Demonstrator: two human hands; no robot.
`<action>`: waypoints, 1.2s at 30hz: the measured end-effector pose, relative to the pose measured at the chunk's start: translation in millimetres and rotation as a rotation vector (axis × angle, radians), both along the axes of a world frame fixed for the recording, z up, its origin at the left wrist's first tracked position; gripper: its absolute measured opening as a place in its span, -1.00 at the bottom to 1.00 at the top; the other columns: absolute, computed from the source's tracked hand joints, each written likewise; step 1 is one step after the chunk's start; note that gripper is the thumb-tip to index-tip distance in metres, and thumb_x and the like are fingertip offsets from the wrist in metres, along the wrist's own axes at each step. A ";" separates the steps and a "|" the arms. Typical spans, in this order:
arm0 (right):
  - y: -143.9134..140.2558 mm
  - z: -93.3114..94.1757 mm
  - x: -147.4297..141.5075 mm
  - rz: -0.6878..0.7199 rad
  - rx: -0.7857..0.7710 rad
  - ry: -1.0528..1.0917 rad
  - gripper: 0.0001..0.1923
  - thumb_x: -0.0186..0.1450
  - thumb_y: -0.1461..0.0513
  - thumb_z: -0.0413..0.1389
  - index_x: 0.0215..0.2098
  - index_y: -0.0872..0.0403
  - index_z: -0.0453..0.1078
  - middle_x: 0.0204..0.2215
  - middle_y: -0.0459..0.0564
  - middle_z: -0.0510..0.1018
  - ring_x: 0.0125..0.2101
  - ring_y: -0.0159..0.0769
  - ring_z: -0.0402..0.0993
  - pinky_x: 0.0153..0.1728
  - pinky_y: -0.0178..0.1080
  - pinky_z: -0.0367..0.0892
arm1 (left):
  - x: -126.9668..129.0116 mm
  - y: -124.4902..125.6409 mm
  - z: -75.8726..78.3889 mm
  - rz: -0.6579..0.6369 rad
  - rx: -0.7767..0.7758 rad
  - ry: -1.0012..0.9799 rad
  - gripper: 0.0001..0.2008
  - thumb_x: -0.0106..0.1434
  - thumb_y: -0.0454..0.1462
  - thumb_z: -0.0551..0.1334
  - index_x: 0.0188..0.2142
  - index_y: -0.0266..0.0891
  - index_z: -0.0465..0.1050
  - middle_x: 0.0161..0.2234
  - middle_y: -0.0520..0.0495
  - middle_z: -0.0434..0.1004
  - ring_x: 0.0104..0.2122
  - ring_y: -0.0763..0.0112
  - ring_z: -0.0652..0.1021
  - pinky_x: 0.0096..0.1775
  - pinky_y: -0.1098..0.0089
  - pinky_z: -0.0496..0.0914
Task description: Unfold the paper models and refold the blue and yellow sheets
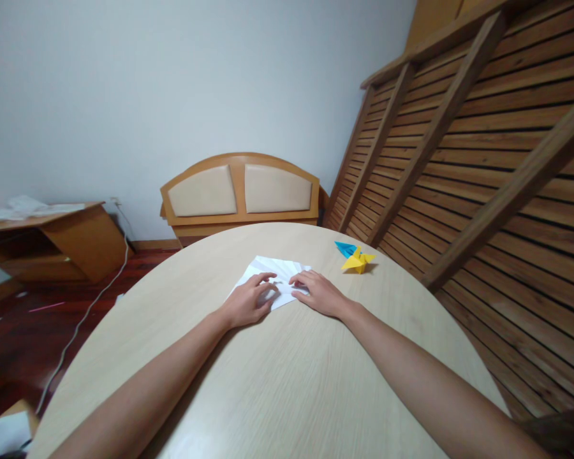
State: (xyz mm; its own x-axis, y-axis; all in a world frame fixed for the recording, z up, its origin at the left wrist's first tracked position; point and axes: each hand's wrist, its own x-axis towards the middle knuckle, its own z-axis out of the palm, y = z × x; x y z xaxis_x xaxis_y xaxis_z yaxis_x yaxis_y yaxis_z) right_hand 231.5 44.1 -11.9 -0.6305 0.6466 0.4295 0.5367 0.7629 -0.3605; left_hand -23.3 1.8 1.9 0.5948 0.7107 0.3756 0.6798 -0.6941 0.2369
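Note:
A creased sheet of white paper (pixel 268 264) lies on the round, pale wooden table (pixel 287 376). On its left part rests my left hand (pixel 249 301), fingers curved and thumb apart from them. My right hand (pixel 320 293) lies over the right edge of the sheet, its fingers bent loosely towards the left hand and its thumb apart. Both hands cover part of the paper, and a small gap separates their fingertips. To the right of the sheet sits a yellow origami bird (pixel 358 261), with a blue folded-paper piece (pixel 346 249) just behind it.
Beyond the table stands a wooden headboard (pixel 240 185) with cream panels. A large slatted wooden frame (pixel 459 153) leans along the right side. At left are a low cabinet (pixel 88 245) with white papers on top and a white cable (pixel 83 315) trailing over the dark red floor.

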 end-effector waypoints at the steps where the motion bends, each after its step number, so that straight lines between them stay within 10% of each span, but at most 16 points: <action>1: -0.5 0.7 0.0 0.010 0.003 -0.003 -0.80 0.36 0.21 0.15 -0.04 0.02 0.45 -0.11 0.03 0.57 -0.03 -0.16 0.44 0.10 -0.05 0.24 | -0.2 0.4 0.0 -0.022 -0.001 0.007 -0.58 0.23 -0.34 0.17 0.10 -0.19 0.41 0.28 -0.21 0.24 0.20 0.14 0.38 0.17 0.14 0.35; 9: 0.6 0.6 1.8 0.034 0.007 -0.037 -0.78 0.39 0.15 0.12 -0.06 -0.03 0.55 -0.03 0.05 0.56 0.03 -0.13 0.42 0.20 0.05 0.15 | 1.0 6.3 -4.4 -0.105 -0.079 0.084 -0.53 0.26 -0.40 0.09 0.13 -0.19 0.45 0.16 -0.11 0.48 0.19 0.22 0.42 0.23 0.14 0.30; 36: -22.1 14.3 -13.1 0.278 0.008 -0.111 -0.63 0.24 0.19 0.22 0.03 -0.03 0.54 -0.01 0.04 0.55 0.01 -0.13 0.44 0.13 -0.07 0.25 | 6.0 5.5 -4.2 0.306 0.081 0.144 -0.76 0.39 -0.25 0.11 -0.08 -0.17 0.54 0.06 -0.20 0.52 0.05 0.04 0.49 0.17 -0.05 0.27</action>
State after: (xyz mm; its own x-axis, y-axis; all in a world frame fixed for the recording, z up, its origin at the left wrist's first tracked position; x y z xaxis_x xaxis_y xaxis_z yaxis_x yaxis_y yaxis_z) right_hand 218.5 22.0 2.5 -0.8263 0.4391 0.3527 0.3422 0.8888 -0.3048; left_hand -17.3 7.4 -2.2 0.4097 0.8356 0.3659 0.8818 -0.4654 0.0756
